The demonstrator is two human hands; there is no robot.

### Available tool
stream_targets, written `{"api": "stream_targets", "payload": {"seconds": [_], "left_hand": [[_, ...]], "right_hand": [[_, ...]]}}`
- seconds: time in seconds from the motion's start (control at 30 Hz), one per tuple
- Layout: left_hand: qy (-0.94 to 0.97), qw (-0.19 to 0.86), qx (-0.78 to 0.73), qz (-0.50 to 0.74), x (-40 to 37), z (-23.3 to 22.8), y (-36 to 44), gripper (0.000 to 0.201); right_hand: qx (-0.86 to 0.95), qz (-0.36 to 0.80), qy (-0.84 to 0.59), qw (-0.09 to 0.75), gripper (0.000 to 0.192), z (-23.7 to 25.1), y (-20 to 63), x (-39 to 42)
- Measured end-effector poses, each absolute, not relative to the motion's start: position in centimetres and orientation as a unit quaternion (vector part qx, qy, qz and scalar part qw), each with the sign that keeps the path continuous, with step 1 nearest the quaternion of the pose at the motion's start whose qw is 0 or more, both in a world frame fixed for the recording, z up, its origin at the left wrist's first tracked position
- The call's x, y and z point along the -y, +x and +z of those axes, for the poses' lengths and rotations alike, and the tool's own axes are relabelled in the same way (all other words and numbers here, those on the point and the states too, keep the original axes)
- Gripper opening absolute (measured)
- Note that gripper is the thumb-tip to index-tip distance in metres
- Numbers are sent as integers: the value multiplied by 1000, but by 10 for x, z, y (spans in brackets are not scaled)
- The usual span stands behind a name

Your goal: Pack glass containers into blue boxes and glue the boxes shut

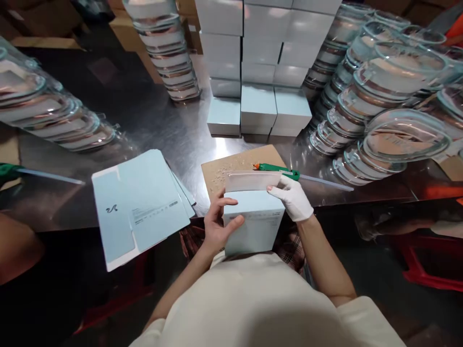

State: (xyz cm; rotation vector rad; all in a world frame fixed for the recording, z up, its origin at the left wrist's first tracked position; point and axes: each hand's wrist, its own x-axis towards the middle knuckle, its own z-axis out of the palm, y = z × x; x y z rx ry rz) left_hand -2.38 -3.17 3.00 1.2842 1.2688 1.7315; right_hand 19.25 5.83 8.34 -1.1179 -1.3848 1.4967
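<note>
Pale-blue cardboard box (pixel 253 226) held between bare left hand (pixel 217 224) and gloved right hand (pixel 293 197).

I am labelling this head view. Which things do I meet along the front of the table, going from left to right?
Flat pale blue unfolded cartons → bare left hand → pale blue box held by both hands → white-gloved right hand → stacked clear plastic lids.
</note>
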Motion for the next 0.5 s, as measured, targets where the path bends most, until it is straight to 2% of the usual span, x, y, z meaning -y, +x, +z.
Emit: {"api": "stream_targets", "payload": {"seconds": [0.07,0.13,0.2,0.3,0.5], "left_hand": [[458,350,-429,695,27,29,-23,61],[441,379,-390,714,24,29,-26,72],[453,379,-401,700,22,30,-30,62],[482,362,-439,666,23,33,-36,39],[480,373,-434,665,26,42,-30,28]], "right_hand": [[618,573,-384,378,71,84,203,-57],[719,540,-296,322,78,89,214,-55],[795,476,-241,290,66,94,220,-53],[845,392,-215,293,39,95,216,-50],[847,380,-194,317,32,87,211,-48]]}}
